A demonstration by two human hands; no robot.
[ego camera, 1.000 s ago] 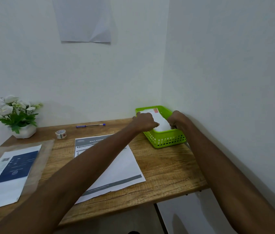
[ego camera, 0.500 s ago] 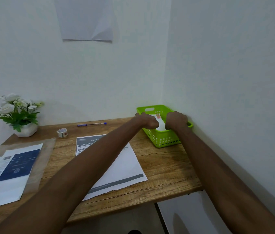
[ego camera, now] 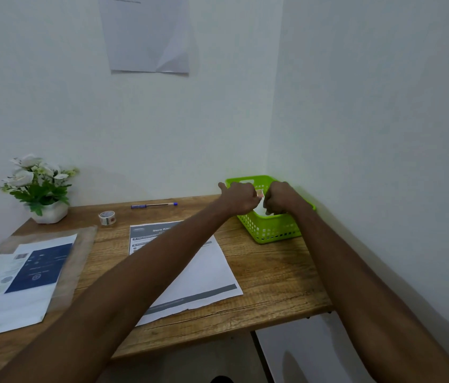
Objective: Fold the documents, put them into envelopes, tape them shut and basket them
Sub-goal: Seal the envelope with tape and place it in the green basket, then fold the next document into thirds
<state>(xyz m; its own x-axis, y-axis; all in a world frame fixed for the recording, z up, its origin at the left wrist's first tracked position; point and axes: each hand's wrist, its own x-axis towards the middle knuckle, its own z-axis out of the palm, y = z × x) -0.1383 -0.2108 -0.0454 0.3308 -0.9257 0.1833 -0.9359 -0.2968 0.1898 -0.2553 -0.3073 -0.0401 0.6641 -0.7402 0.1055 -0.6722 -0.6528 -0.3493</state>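
Note:
A green plastic basket (ego camera: 273, 230) stands in the desk's far right corner against the wall. Both my hands are over it, fingers curled. My left hand (ego camera: 241, 199) and my right hand (ego camera: 280, 199) each grip one end of a white envelope (ego camera: 259, 210) that lies low inside the basket. Only a sliver of the envelope shows between my fists, with a reddish mark at its top. A printed document (ego camera: 204, 272) lies flat in the middle of the desk, partly under my left forearm. A small tape roll (ego camera: 107, 217) sits behind it to the left.
A blue pen (ego camera: 154, 205) lies near the back wall. At the left, a clear plastic sleeve (ego camera: 82, 244) holds more printed sheets. A white pot of flowers (ego camera: 39, 189) stands at the back left. A paper sheet (ego camera: 146, 34) hangs on the wall.
The envelope has gone from sticking up above the basket rim down into the basket, with both hands following it and coming closer together.

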